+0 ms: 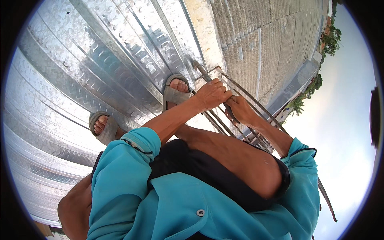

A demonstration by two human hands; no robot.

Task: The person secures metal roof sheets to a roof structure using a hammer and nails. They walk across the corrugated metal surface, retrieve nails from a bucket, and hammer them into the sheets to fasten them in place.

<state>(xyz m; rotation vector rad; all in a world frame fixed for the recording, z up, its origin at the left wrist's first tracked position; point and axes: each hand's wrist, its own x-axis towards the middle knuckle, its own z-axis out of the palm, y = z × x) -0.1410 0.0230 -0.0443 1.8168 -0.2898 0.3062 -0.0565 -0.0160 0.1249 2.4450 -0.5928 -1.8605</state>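
My left hand (214,94) is closed round a dark metal bar (203,72), whose upper end reaches down beside the edge of the metal deck. Close against it, my right hand (240,109) grips the same bar near its other end, fingers wrapped round it. The bar slants across several rusty reinforcing bars (258,105) that rise at the deck's edge, with a bent cross tie among them. Whether the bar's tip hooks onto one of these rods cannot be made out. Both forearms come from rolled teal sleeves.
Ribbed galvanised metal decking (92,52) lies under my sandalled feet (178,88). A pale concrete strip (206,30) borders it, with a grey corrugated roof (272,44) beyond. A bent rod (328,200) sticks out past my right sleeve. Trees (331,40) stand farther off.
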